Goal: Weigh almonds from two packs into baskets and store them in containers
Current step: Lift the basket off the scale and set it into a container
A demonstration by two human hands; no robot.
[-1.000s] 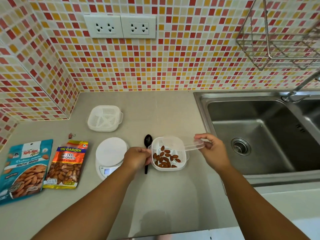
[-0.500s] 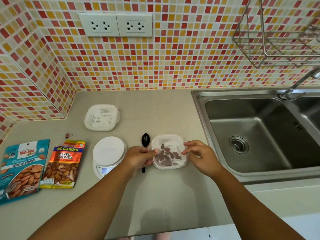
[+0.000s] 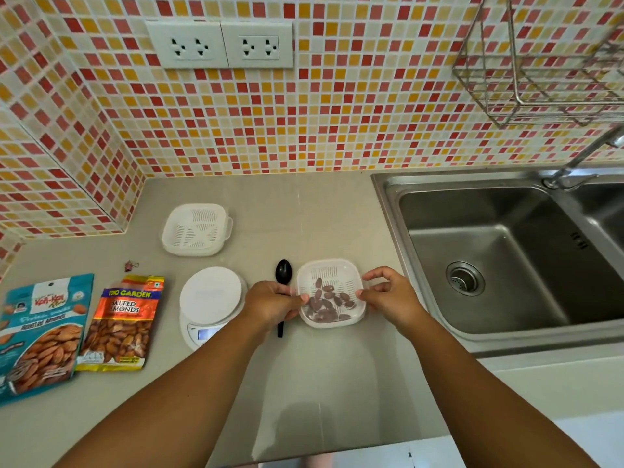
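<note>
A white square container [image 3: 332, 323] with a slotted basket inside holds several almonds [image 3: 327, 300], blurred under a translucent lid [image 3: 329, 270] that lies on top. My left hand [image 3: 271, 304] grips the container's left edge, thumb on the lid. My right hand [image 3: 388, 295] pinches the lid's right edge. A second white container with an empty basket [image 3: 197, 229] stands farther back left. The round white scale [image 3: 211, 297] sits left of my hands. The blue almond pack [image 3: 40, 332] and the orange salted almond pack [image 3: 121, 327] lie flat at the far left.
A black spoon [image 3: 283, 271] lies between scale and container, partly under my left hand. A small clip [image 3: 131, 265] rests behind the orange pack. The steel sink [image 3: 506, 258] is close on the right, with a wire rack [image 3: 540, 72] on the tiled wall above.
My right hand brought the lid over from the right and laid it on the almond container. Both hands now hold its edges.
</note>
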